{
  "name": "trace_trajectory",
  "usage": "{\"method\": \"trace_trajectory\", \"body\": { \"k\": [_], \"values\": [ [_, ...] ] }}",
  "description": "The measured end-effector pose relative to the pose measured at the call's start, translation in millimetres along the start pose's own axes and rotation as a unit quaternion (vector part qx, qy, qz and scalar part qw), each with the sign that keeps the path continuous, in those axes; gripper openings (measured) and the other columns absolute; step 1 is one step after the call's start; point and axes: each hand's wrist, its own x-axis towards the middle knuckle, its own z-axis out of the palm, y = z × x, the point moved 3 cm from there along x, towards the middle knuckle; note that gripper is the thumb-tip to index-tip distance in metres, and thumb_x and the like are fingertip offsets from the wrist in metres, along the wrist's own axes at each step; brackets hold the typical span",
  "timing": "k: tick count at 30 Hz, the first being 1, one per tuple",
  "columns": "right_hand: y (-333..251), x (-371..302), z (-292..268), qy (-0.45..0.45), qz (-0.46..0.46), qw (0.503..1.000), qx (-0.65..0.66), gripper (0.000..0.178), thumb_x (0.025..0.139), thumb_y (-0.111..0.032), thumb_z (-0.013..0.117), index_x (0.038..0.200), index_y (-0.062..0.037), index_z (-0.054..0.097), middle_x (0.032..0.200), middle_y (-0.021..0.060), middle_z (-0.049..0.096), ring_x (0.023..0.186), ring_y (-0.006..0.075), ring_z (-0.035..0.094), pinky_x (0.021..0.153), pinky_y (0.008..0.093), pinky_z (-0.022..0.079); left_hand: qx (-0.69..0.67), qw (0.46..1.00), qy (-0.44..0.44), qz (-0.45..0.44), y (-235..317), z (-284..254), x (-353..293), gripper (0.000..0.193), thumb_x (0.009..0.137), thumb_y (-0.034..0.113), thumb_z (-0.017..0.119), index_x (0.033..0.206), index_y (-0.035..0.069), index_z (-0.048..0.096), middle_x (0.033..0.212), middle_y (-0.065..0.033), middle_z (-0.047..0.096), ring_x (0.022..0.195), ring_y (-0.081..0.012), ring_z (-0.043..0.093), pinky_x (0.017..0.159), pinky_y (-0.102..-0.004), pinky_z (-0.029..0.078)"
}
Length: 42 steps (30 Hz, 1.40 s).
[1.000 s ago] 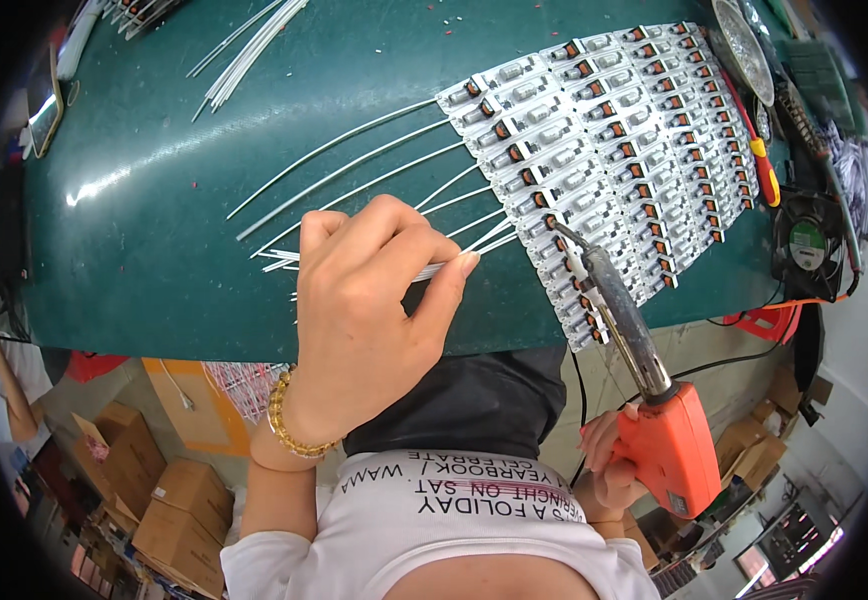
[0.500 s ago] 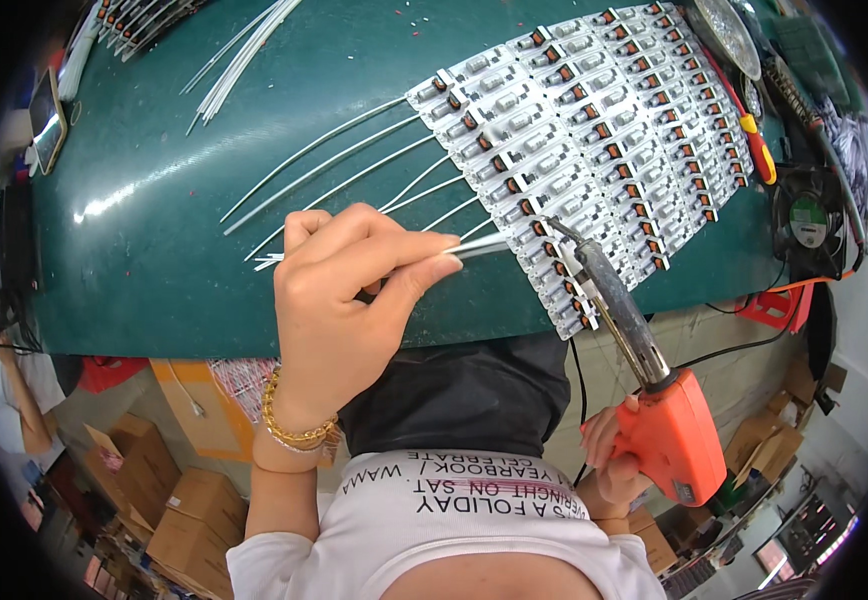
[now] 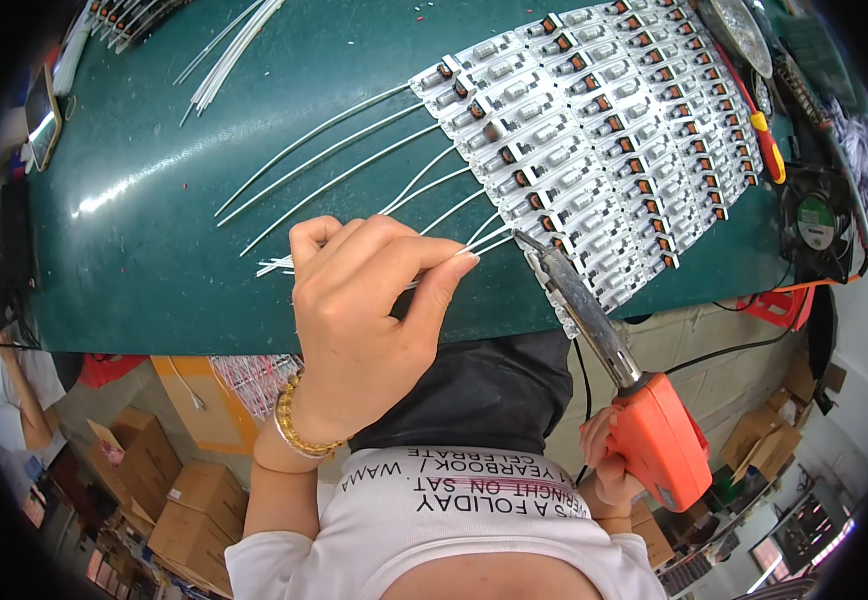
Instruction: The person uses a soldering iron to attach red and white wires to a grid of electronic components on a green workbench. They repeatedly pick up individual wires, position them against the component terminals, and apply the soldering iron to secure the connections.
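My left hand [image 3: 369, 310] pinches a thin white wire [image 3: 489, 241] between thumb and forefinger, with more loose wires under the palm. The wire's far end meets the left edge of a panel of small circuit boards [image 3: 574, 140], which carries rows of brown-and-black parts. Several other white wires [image 3: 324, 130] stick out leftward from that edge. Closed round the handle of a red soldering gun [image 3: 654, 430], my right hand [image 3: 609, 465] is partly hidden behind it. The gun's bent tip touches or nearly touches the board edge at the wire's end; I cannot tell which.
Everything lies on a dark green table [image 3: 154, 270]. A bundle of white wires [image 3: 229, 60] is at the far left, near a phone [image 3: 44, 120]. To the right are a red-and-yellow screwdriver [image 3: 769, 150], a small black fan [image 3: 816, 222] and a metal dish [image 3: 734, 35]. Cardboard boxes [image 3: 199, 510] stand below.
My left hand has moved slightly right with the wire. The gun's tip has shifted left and down to the panel's edge, and the panel has moved slightly right.
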Motion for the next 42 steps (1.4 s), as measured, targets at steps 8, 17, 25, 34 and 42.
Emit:
{"method": "trace_trajectory", "body": {
  "k": [8,17,25,34,42],
  "values": [
    [-20,15,-1,-0.044,-0.027,0.996,0.077,0.041,0.078,-0.051,0.062,0.078,-0.0098,0.060,0.071,0.0099,0.058,0.064,0.0337,0.057,0.056,0.0402,0.043,-0.001,1.000,0.010,0.010,0,2,-1,0.006,0.076,0.006,0.075,0.078,0.006,0.070,0.068,-0.0005,0.061,0.060,-0.0133,0.051,0.073,-0.0294,0.032],
    [-35,23,0,-0.028,-0.062,0.993,0.096,0.062,0.083,-0.068,0.053,0.088,-0.0057,0.051,0.063,0.0020,0.051,0.056,0.0219,0.051,0.056,0.0343,0.041,-0.003,0.996,0.071,0.047,-1,-1,-2,0.012,0.072,0.008,0.079,0.083,0.009,0.072,0.066,0.0009,0.061,0.058,-0.0147,0.052,0.073,-0.0324,0.033],
    [-42,24,4,-0.014,-0.060,0.943,0.328,0.083,0.083,-0.061,0.063,0.131,0.0039,0.042,0.053,-0.0045,0.044,0.045,0.0098,0.044,0.050,0.0262,0.040,-0.049,0.999,0.012,0.017,13,-4,-8,0.011,0.074,0.007,0.079,0.080,0.008,0.070,0.062,0.0018,0.063,0.053,-0.0134,0.049,0.072,-0.0323,0.035],
    [-15,11,-3,-0.042,-0.063,0.987,0.139,0.025,0.079,-0.026,0.058,0.074,-0.0021,0.062,0.068,0.0074,0.061,0.061,0.0227,0.061,0.055,0.0317,0.046,-0.005,1.000,0.009,0.027,10,7,-10,0.016,0.076,0.005,0.076,0.070,0.010,0.062,0.061,0.0035,0.058,0.054,-0.0153,0.046,0.072,-0.0336,0.032],
    [33,-8,3,-0.013,-0.169,0.956,0.238,0.013,0.066,-0.019,0.062,0.068,-0.0057,0.060,0.065,0.0059,0.060,0.056,0.0235,0.059,0.051,0.0326,0.045,0.003,0.999,0.019,0.046,9,6,-11,0.018,0.075,0.004,0.077,0.070,0.010,0.060,0.059,0.0027,0.054,0.054,-0.0159,0.045,0.072,-0.0341,0.032]
  ]
}}
